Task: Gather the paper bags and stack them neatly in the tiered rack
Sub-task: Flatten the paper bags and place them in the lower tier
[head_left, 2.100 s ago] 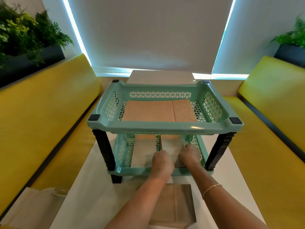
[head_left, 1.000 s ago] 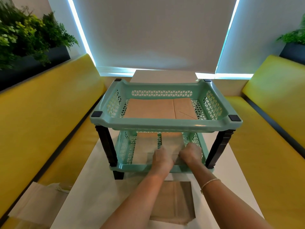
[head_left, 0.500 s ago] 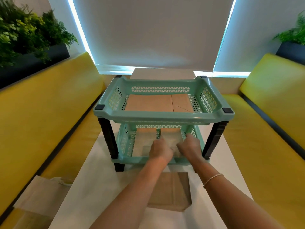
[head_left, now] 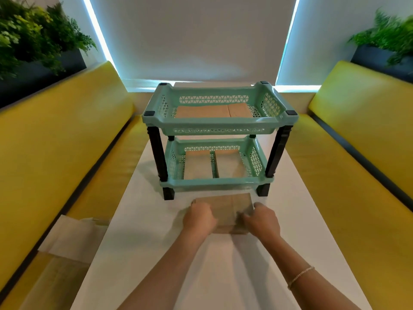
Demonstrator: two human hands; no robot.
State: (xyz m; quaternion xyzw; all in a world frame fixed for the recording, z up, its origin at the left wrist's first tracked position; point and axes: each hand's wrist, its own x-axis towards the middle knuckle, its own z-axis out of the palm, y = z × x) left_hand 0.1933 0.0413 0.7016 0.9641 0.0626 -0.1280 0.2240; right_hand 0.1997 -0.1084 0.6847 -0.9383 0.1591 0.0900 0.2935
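A mint-green two-tier rack point(head_left: 218, 127) with black legs stands on the white table point(head_left: 290, 220). Brown paper bags point(head_left: 212, 111) lie flat in its top tier. Two more bags point(head_left: 226, 163) lie side by side in the bottom tier. In front of the rack a flat brown paper bag point(head_left: 225, 209) lies on the table. My left hand point(head_left: 197, 218) grips its left edge and my right hand point(head_left: 262, 221) grips its right edge, fingers curled around it.
Yellow bench seats point(head_left: 55, 157) run along both sides of the table. A pale paper bag point(head_left: 71, 238) lies on the left seat near the table's edge. Planters with green plants point(head_left: 33, 39) stand behind both benches. A white blind covers the far window.
Both hands have pulled back out of the rack's bottom tier, leaving a bag there, and now hold the bag on the table in front of the rack.
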